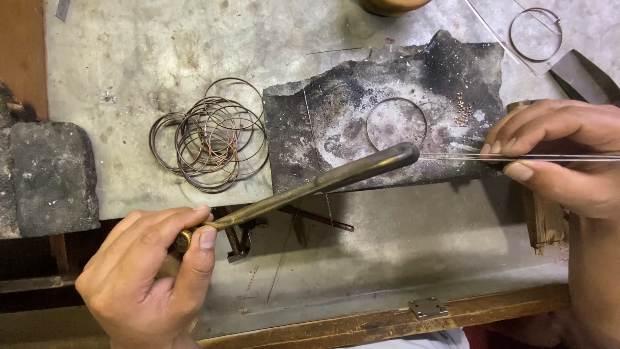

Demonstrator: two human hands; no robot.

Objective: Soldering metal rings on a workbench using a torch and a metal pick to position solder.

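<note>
Brass blowpipe [303, 190] in my left hand [145, 274], fingers closed round its near end, curved tip over front edge of charred soldering block [323, 129]; my right hand [558, 155] pinches thin steel tweezers [452, 157], tips almost meeting blowpipe tip; single wire bangle [396, 123] lies flat on block just beyond, small beads [462, 110] beside it; pile of wire bangles [210, 136] on worn bench [129, 52] left of block; another ring [535, 34] far right; dark stone slab [51, 174] at left edge.
</note>
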